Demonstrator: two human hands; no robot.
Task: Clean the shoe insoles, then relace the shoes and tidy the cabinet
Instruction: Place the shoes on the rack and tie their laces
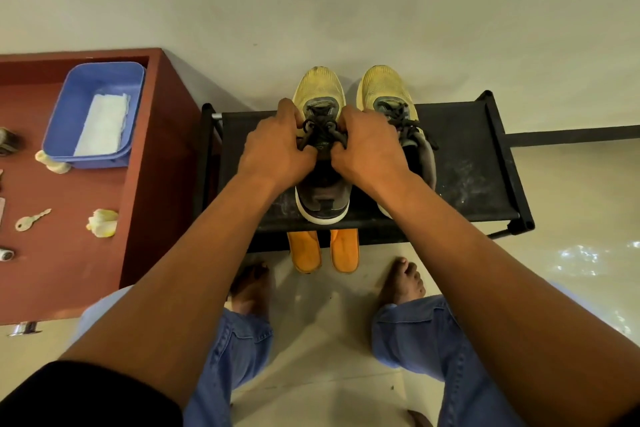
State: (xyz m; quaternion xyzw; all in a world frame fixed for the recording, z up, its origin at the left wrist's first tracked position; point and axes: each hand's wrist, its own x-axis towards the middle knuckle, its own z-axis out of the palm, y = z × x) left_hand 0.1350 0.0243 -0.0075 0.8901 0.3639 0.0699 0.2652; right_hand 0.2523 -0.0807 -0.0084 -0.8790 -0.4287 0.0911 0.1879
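Two yellow and grey shoes stand side by side on top of a black shoe rack [460,163], toes to the wall. Both my hands are on the left shoe [320,90]. My left hand [273,149] and my right hand [367,149] each pinch its black lace [322,132] over the tongue. The right shoe [388,90] has its lace tied in a loose bow, partly hidden by my right hand. Two orange insoles [306,253] stick out from the shelf below the rack's top.
A red-brown cabinet [156,184] stands at the left. On it are a blue tub [100,114] holding a white cloth, a key [31,220], a crumpled yellowish wad [102,222] and small items. My bare feet and jeans are on the pale floor in front of the rack.
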